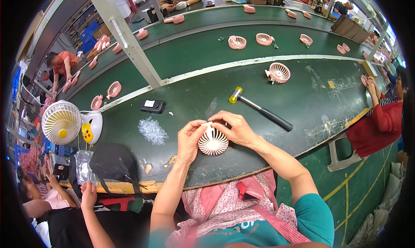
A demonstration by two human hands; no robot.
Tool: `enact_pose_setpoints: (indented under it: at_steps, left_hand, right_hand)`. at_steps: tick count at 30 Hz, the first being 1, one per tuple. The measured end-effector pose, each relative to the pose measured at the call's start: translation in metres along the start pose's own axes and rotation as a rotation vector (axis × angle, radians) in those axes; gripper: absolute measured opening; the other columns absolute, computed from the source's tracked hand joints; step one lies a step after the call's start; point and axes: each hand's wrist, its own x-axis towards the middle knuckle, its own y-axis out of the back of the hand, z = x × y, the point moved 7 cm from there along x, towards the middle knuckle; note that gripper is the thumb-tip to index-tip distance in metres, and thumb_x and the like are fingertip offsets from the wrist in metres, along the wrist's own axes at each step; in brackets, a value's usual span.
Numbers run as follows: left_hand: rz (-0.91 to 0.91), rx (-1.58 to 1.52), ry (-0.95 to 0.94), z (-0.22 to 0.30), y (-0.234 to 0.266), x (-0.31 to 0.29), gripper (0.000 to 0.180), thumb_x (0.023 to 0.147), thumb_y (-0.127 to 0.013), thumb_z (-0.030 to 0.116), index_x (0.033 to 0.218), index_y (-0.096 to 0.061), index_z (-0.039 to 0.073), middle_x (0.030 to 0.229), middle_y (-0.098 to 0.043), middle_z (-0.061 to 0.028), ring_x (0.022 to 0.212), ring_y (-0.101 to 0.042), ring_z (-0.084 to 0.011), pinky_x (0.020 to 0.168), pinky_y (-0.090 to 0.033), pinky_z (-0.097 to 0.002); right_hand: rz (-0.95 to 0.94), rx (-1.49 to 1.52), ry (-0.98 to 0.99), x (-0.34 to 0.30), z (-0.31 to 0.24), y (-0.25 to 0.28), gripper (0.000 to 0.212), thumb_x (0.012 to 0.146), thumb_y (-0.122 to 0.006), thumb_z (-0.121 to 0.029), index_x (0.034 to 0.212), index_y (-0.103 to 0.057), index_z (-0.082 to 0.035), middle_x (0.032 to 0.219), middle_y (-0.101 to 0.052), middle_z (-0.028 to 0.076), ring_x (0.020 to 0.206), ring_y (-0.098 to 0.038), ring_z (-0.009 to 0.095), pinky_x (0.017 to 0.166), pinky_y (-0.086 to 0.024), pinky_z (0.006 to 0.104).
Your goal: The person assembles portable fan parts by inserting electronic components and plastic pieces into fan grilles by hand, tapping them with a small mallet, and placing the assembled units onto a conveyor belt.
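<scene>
A pale pink round slatted fan housing (pixel 213 145) lies on the green worktop close in front of me. My left hand (pixel 190 139) grips its upper left side, thumb and fingers pressed at the neck. From the other side my right hand (pixel 233 127) pinches the same neck with its thumb and bent forefinger. What the fingertips press on there is too small to make out. Just beyond my right hand lies a mallet (pixel 263 111) with a yellow head and black handle. Left of my left hand is a pile of small clear plastic pieces (pixel 152 131).
A black device (pixel 152 106) lies behind the pile. A white desk fan (pixel 61 122) and a black bag (pixel 113 162) stand left. Another pink housing (pixel 278 73) sits beyond the mallet. More housings ride the green conveyor (pixel 190 49). Co-workers sit at both sides.
</scene>
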Motion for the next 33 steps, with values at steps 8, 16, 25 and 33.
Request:
enact_pose_setpoints:
  at_steps: [8, 16, 25, 33]
  left_hand:
    - [0.038, -0.132, 0.106, -0.008, 0.0, -0.002, 0.018, 0.093, -0.067, 0.003, 0.111, -0.065, -0.002, 0.102, -0.07, -0.0079, 0.089, -0.067, -0.0122, 0.079, -0.056, -0.0249]
    - [0.044, 0.031, -0.001, -0.01, -0.012, 0.01, 0.019, 0.097, -0.064, 0.008, 0.113, -0.062, 0.0, 0.105, -0.068, -0.0066, 0.094, -0.065, -0.0112, 0.084, -0.053, -0.0249]
    - [0.264, 0.707, -0.361, 0.002, 0.012, 0.0, 0.028, 0.096, -0.062, 0.016, 0.12, -0.057, 0.003, 0.116, -0.059, -0.0103, 0.103, -0.055, -0.0208, 0.087, -0.047, -0.0323]
    - [0.106, 0.855, -0.428, -0.005, -0.029, -0.005, 0.032, 0.096, -0.062, 0.025, 0.121, -0.058, 0.006, 0.117, -0.061, -0.0124, 0.114, -0.054, -0.03, 0.1, -0.044, -0.0397]
  right_hand:
    - [0.071, -0.151, 0.058, -0.005, -0.001, 0.007, 0.009, 0.086, -0.069, -0.004, 0.092, -0.064, 0.0, 0.086, -0.065, 0.012, 0.083, -0.064, 0.029, 0.075, -0.051, 0.0381]
    - [-0.193, 0.33, -0.362, 0.003, 0.038, -0.001, 0.023, 0.097, -0.066, -0.017, 0.109, -0.06, 0.002, 0.101, -0.067, 0.009, 0.097, -0.064, 0.013, 0.086, -0.052, 0.0287]
    - [0.19, 0.034, -0.072, 0.133, 0.078, 0.03, 0.025, 0.095, -0.06, -0.017, 0.112, -0.061, 0.001, 0.103, -0.068, 0.014, 0.1, -0.064, 0.023, 0.09, -0.05, 0.0352]
    - [0.5, -0.909, 0.134, 0.147, 0.306, 0.168, 0.054, 0.088, -0.061, -0.005, 0.137, -0.043, 0.008, 0.138, -0.046, 0.029, 0.129, -0.047, 0.042, 0.112, -0.033, 0.049]
